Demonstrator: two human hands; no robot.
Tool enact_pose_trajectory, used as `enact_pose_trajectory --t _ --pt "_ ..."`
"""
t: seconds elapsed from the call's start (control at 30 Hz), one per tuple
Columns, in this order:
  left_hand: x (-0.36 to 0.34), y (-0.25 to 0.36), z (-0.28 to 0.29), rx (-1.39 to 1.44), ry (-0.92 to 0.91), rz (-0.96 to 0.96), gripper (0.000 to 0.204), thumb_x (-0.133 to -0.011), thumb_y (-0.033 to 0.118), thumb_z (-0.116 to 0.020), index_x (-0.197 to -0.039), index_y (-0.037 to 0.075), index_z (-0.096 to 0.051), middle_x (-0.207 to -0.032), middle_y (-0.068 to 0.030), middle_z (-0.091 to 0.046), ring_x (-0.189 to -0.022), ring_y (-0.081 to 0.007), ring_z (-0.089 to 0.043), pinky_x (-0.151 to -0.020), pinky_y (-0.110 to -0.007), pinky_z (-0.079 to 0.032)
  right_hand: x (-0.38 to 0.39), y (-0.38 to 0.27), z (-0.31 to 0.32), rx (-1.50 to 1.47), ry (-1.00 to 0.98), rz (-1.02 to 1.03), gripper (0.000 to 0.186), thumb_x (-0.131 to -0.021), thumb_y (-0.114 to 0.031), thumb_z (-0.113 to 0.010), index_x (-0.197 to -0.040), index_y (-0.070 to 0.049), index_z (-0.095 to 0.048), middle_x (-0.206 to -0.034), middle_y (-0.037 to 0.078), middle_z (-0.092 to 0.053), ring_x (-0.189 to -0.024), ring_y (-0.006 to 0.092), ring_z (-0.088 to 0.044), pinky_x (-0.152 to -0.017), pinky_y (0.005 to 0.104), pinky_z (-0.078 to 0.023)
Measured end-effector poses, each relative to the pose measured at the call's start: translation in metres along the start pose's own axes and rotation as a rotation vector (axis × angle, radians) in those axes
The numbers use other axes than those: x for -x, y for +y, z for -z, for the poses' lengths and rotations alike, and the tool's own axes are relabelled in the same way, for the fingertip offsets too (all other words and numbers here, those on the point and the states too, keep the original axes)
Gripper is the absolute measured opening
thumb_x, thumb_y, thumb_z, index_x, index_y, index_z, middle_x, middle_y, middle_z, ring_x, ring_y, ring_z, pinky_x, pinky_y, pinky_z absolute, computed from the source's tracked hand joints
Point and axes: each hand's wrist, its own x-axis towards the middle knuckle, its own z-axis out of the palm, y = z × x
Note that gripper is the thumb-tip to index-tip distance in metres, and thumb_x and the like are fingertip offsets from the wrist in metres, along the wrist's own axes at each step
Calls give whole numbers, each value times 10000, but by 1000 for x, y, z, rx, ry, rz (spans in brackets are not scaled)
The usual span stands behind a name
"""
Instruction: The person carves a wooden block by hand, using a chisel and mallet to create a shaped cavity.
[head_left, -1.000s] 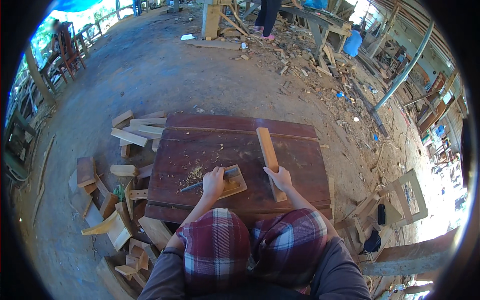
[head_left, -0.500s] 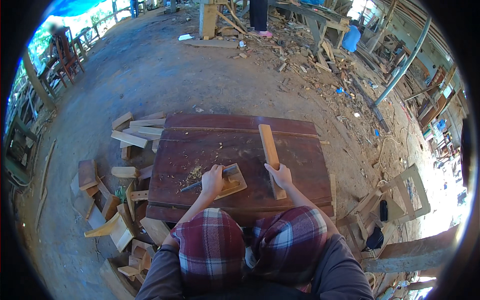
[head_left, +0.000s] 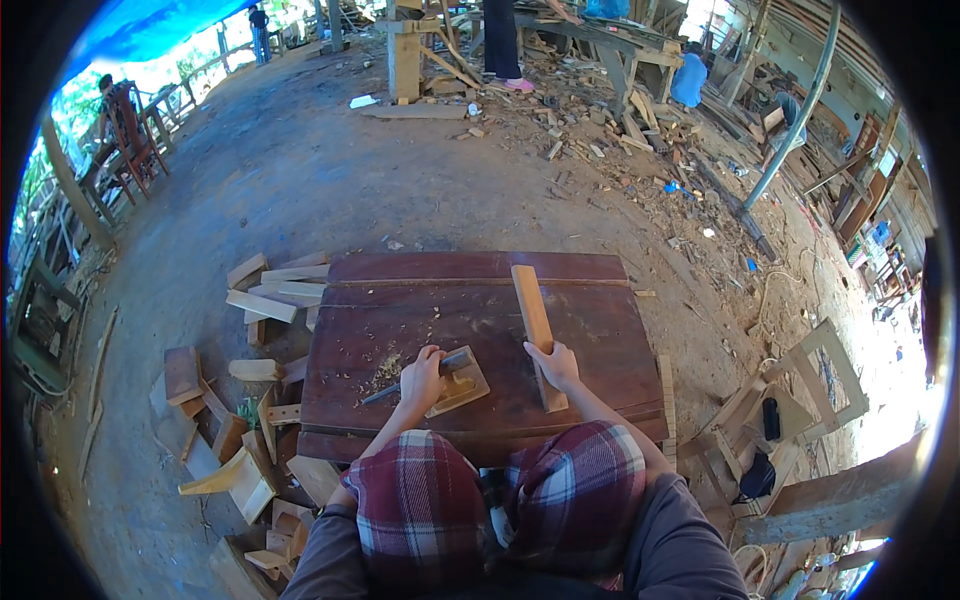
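My left hand [head_left: 422, 380] is closed around a slim dark chisel [head_left: 378, 396], whose blade end points to the lower left. Under and beside that hand lies a small flat wooden piece [head_left: 470, 392] with a hollowed, lighter patch. To the right, my right hand [head_left: 555, 364] wraps round a long pale wooden bar [head_left: 529, 300] that slants across the dark red-brown wooden work surface [head_left: 590, 320]. Whether the bar rests fully on the surface I cannot tell. Fine wood shavings [head_left: 388, 372] are scattered left of the chisel.
Loose wooden offcuts [head_left: 262, 300] lie on the ground to the left. A pale wooden frame [head_left: 812, 385] stands at the right, with dark items on it. Farther off are a wooden post [head_left: 404, 68], scattered scraps, a slanting metal pole [head_left: 800, 125] and several people.
The view has tilted up slightly, so the work surface sits lower in the picture. Both hands keep their grips, with little visible movement against the surface.
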Motion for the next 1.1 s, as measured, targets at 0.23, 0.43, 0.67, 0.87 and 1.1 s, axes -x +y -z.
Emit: enact_pose_trajectory --t 0.23,0.43,0.67,0.87,1.1 --pt "2 2 4 9 -11 -19 453 -693 65 -702 -1137 82 -613 -1218 -65 -572 -895 -314 -656 -796 -418 -525 3 -5 4 2 -20 -10 825 -738 -705 -607 -1025 67 -646 -981 268 -675 -971 393 -653 -841 451 -503" --pt "3 1 1 19 -26 -24 442 -699 71 -704 -1132 84 -613 -1214 -64 -575 -884 -311 -659 -789 -413 -527 3 0 3 35 -8 0 839 -738 -709 -605 -1046 71 -641 -1006 274 -669 -991 401 -645 -855 452 -502" --pt "3 -3 -2 13 14 -29 437 -700 66 -702 -1128 88 -615 -1196 -67 -586 -872 -310 -661 -780 -414 -529 3 -2 2 33 -17 5 835 -741 -703 -610 -1051 72 -640 -1004 276 -669 -986 401 -647 -853 454 -503" --pt "2 2 1 21 7 -9 394 -703 55 -661 -1094 95 -636 -1177 -54 -604 -900 -300 -657 -789 -412 -526 2 -2 5 26 -28 10 814 -743 -693 -616 -1033 67 -648 -972 267 -676 -969 400 -652 -840 455 -504" --pt "3 -5 -4 -1 37 -62 437 -705 85 -710 -1130 88 -610 -1154 -77 -607 -869 -317 -659 -774 -420 -529 4 -6 3 46 -9 23 788 -760 -657 -636 -1041 79 -645 -933 245 -687 -923 362 -672 -809 424 -510"
